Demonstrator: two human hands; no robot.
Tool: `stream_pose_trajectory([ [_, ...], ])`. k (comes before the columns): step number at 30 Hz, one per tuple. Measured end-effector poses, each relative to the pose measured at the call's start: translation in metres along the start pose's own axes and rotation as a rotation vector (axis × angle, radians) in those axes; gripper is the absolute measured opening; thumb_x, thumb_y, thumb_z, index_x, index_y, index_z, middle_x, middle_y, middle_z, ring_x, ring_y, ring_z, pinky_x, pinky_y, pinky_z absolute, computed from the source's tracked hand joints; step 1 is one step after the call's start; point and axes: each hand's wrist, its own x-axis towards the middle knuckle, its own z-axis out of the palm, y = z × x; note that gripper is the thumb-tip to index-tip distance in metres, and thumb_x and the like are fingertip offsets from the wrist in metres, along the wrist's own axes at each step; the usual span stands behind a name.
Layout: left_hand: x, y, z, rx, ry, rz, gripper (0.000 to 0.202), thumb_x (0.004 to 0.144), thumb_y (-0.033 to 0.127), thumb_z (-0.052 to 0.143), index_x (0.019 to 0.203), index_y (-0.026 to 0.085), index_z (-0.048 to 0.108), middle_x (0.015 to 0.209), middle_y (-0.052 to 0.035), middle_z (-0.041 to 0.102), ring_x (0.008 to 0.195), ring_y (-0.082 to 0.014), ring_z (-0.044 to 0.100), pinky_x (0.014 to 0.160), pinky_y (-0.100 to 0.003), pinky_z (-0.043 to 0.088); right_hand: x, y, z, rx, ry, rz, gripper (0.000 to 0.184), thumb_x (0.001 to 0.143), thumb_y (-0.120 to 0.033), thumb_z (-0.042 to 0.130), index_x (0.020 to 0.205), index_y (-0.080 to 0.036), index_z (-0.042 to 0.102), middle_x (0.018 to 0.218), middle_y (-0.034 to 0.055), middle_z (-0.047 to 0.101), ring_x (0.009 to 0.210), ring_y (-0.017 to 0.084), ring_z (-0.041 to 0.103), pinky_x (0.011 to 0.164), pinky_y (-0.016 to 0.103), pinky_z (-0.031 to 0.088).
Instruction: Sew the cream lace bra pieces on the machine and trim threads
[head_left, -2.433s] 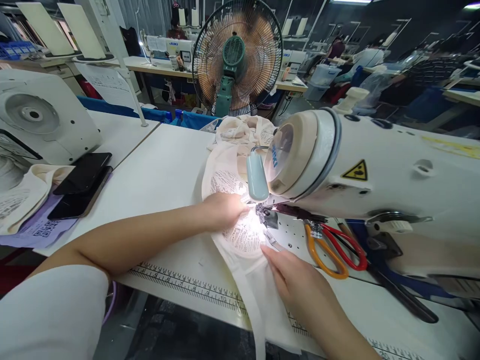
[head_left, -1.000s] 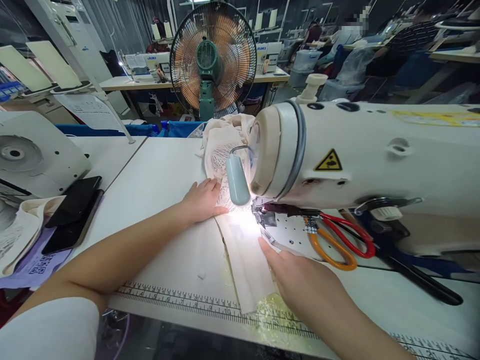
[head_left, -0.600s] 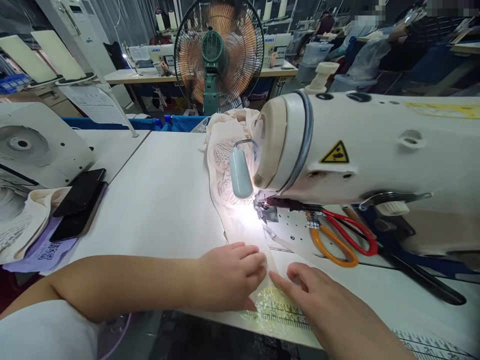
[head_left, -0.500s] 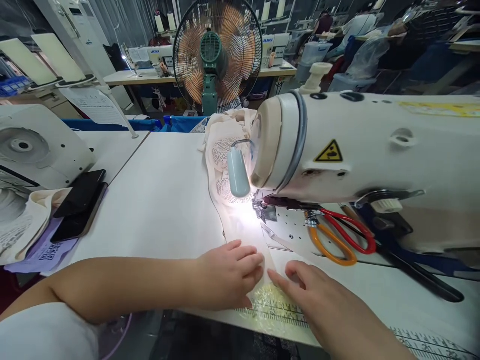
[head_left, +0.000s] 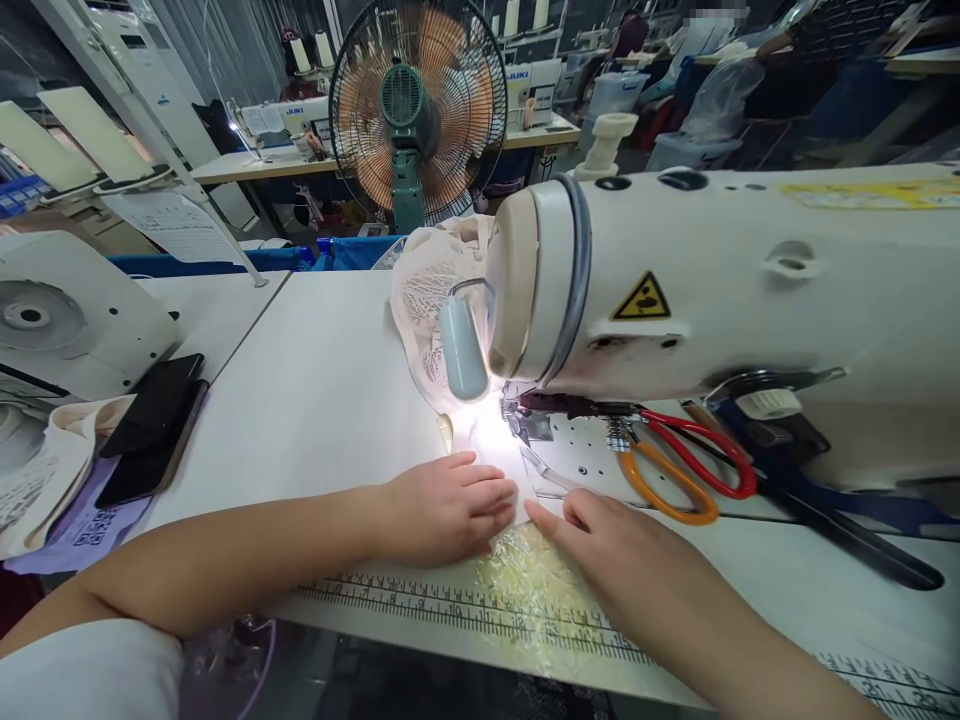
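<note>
My left hand [head_left: 448, 508] lies on the white table with its fingers flat, pressing the near end of a cream fabric strip [head_left: 480, 440] just in front of the lit needle area [head_left: 517, 420]. My right hand [head_left: 615, 545] lies beside it, fingers stretched toward the same strip end. Behind the presser foot, cream lace fabric [head_left: 424, 300] is bunched beside the sewing machine head [head_left: 675, 290]. A small grey lamp [head_left: 461, 350] hangs over the needle.
Orange and red handled scissors [head_left: 675, 480] lie under the machine arm. Two dark phones [head_left: 150, 415] rest on the left, near another machine [head_left: 67, 310]. A standing fan [head_left: 416, 110] is behind the table. A ruler strip [head_left: 420, 600] runs along the front edge [head_left: 360, 625].
The fabric has fed away through the machine; the lace piece now sits behind the foot. My left hand came back from beside the needle to the near strip end, next to my right hand.
</note>
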Motion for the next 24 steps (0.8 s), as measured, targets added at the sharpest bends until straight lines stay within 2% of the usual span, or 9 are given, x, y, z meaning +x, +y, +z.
stream_pose_trajectory([
  [3, 0.003, -0.004, -0.001, -0.009, 0.005, -0.026, 0.032, 0.095, 0.020, 0.033, 0.106, 0.009, 0.061, 0.110, -0.0124, 0.062, 0.102, -0.0212, 0.056, 0.089, -0.037, 0.045, 0.007, -0.001, -0.006, -0.049, -0.088, 0.038, 0.063, 0.072, 0.002, 0.041, 0.127, -0.029, 0.051, 0.074, 0.0025, 0.054, 0.058, 0.014, 0.048, 0.048, 0.026, 0.015],
  [6, 0.003, -0.011, 0.001, -0.020, 0.013, -0.028, 0.033, 0.096, 0.018, 0.032, 0.107, 0.008, 0.060, 0.109, -0.0119, 0.063, 0.104, -0.0197, 0.055, 0.088, -0.032, 0.047, 0.015, -0.002, -0.013, -0.089, -0.187, 0.088, 0.068, 0.072, 0.001, 0.043, 0.132, -0.031, 0.044, 0.073, 0.0017, 0.056, 0.055, 0.015, 0.050, 0.044, 0.027, 0.013],
  [11, 0.003, -0.024, 0.002, -0.012, 0.033, -0.001, 0.029, 0.095, 0.017, 0.036, 0.112, 0.010, 0.059, 0.111, -0.0127, 0.063, 0.108, -0.0195, 0.055, 0.090, -0.033, 0.047, 0.029, -0.005, -0.023, -0.080, -0.297, 0.130, 0.073, 0.071, 0.000, 0.046, 0.137, -0.030, 0.036, 0.070, 0.0018, 0.059, 0.053, 0.016, 0.053, 0.041, 0.026, 0.015],
  [16, 0.005, -0.037, 0.002, 0.017, 0.024, 0.026, 0.031, 0.094, 0.015, 0.035, 0.112, 0.010, 0.060, 0.114, -0.0137, 0.062, 0.106, -0.0205, 0.056, 0.090, -0.036, 0.047, 0.039, -0.007, -0.022, -0.093, -0.302, 0.162, 0.080, 0.067, 0.001, 0.050, 0.139, -0.026, 0.032, 0.061, 0.0007, 0.055, 0.050, 0.017, 0.053, 0.043, 0.025, 0.021],
  [19, 0.006, -0.045, 0.003, 0.044, -0.007, 0.017, 0.033, 0.095, 0.016, 0.032, 0.114, 0.009, 0.058, 0.117, -0.0132, 0.061, 0.106, -0.0217, 0.055, 0.090, -0.036, 0.046, 0.043, -0.009, -0.022, -0.097, -0.300, 0.183, 0.079, 0.068, 0.000, 0.051, 0.141, -0.023, 0.029, 0.058, 0.0017, 0.056, 0.050, 0.018, 0.054, 0.043, 0.025, 0.024],
  [24, 0.008, -0.056, 0.004, 0.053, -0.073, -0.019, 0.036, 0.096, 0.019, 0.027, 0.119, 0.012, 0.055, 0.122, -0.0122, 0.057, 0.111, -0.0225, 0.051, 0.093, -0.037, 0.043, 0.050, -0.015, -0.029, -0.074, -0.344, 0.247, 0.080, 0.070, -0.001, 0.051, 0.143, -0.018, 0.025, 0.058, 0.0049, 0.057, 0.052, 0.020, 0.056, 0.043, 0.026, 0.028],
])
